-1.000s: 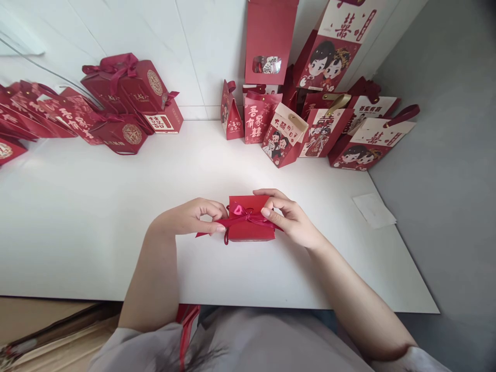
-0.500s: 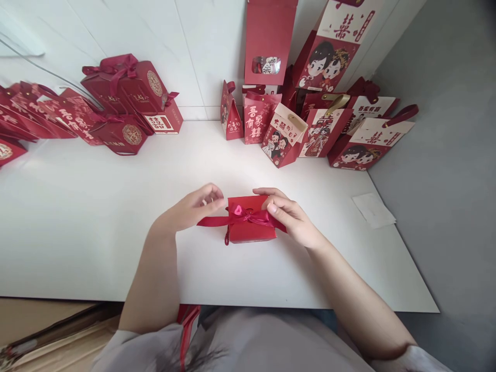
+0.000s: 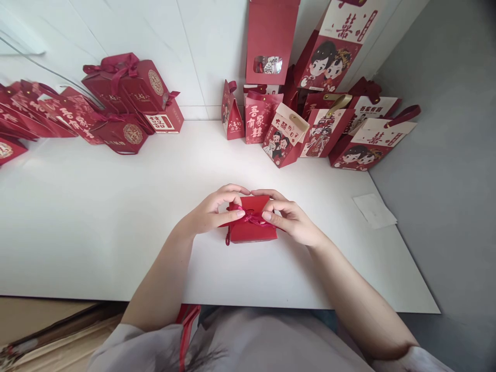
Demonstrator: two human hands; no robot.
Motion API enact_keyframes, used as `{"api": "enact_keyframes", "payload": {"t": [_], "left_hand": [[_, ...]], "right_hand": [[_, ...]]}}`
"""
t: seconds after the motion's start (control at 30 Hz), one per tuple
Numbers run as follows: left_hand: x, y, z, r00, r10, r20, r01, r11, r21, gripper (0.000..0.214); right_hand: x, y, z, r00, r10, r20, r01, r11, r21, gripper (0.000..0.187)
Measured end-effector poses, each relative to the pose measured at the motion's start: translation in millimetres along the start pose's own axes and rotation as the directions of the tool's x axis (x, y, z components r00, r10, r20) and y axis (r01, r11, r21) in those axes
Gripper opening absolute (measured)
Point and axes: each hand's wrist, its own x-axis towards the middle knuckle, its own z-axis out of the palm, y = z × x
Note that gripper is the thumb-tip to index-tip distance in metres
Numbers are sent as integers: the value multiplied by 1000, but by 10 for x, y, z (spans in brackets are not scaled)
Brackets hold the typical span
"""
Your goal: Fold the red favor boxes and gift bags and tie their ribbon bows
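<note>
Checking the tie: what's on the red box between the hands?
A magenta ribbon bow lies across the red box. The left hand and right hand partly cover its sides; what's beneath is hidden.

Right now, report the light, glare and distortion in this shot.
Head view: soft light, faint shading on the white table; head view: pale glint on the window of the tall red box; head view: apparent wide-angle stretch, bags at left slanting; head view: upper right corner dark; head view: small red box fairly sharp.
</note>
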Motion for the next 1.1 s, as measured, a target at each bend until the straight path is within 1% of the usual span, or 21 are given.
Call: {"api": "enact_keyframes", "payload": {"t": [0.13, 0.23, 0.4, 0.53, 0.7, 0.83, 0.97, 1.1], "left_hand": [[13, -21, 13, 999, -38, 15, 39, 997, -70, 31], [16, -4, 36, 998, -54, 17, 55, 996, -76, 36], [4, 35, 56, 1000, 22, 4, -23, 998, 66, 31], [-20, 63, 34, 998, 60, 13, -61, 982, 177, 28], [-46, 99, -4, 993, 114, 20, -115, 955, 271, 27], [-53, 91, -22, 990, 137, 34, -141, 943, 302, 25], [-50, 64, -43, 988, 148, 53, -157, 942, 298, 26], [-47, 20, -63, 986, 160, 46, -167, 955, 245, 28]], "right_hand": [[12, 25, 19, 1000, 8, -3, -7, 998, 55, 31], [12, 31, 25, 1000, 17, -8, -17, 997, 75, 34], [5, 12, 37, 999, 34, -12, -33, 998, 60, 36], [-2, -3, 47, 999, 25, -22, -24, 999, 41, 36], [-12, 10, 48, 999, 33, -23, -31, 996, 88, 34], [-31, 16, 34, 998, 49, -33, -47, 996, 79, 35], [-46, 30, 6, 999, 31, -42, -29, 998, 58, 34], [-44, 70, -15, 999, 39, -28, -35, 992, 117, 35]]}}
